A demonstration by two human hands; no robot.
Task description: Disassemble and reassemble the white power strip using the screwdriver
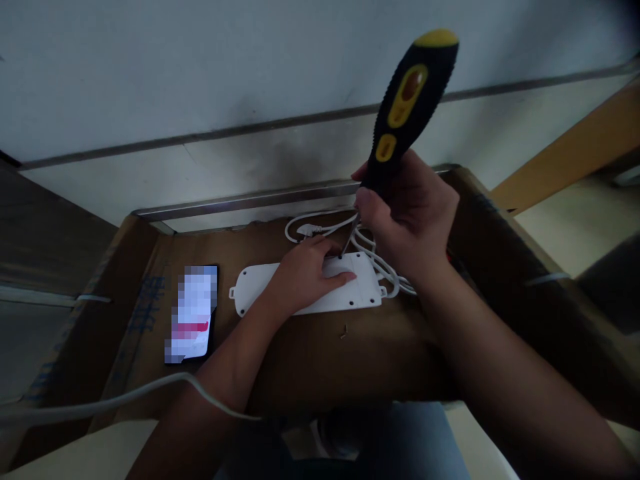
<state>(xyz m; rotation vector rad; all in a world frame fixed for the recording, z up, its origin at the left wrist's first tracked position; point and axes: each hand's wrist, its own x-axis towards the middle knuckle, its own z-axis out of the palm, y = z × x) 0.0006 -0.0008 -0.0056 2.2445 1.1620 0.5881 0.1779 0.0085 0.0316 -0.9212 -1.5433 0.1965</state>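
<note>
A white power strip [260, 283] lies back side up on a sheet of brown cardboard [325, 360]. My left hand [307, 275] lies flat on its middle, fingers stretched out, holding it down. My right hand [407, 217] is closed round a black and yellow screwdriver [407, 100], held nearly upright. The thin metal shaft runs down from my fist, and its tip touches the strip's back near the far edge, just beyond my left fingers. The strip's white cord [373, 257] is coiled behind it.
A phone [193, 313] with a lit screen rests on the cardboard left of the strip. A small loose screw [344, 330] lies in front of the strip. A grey cable [100, 403] crosses the near left. A pale wall stands behind.
</note>
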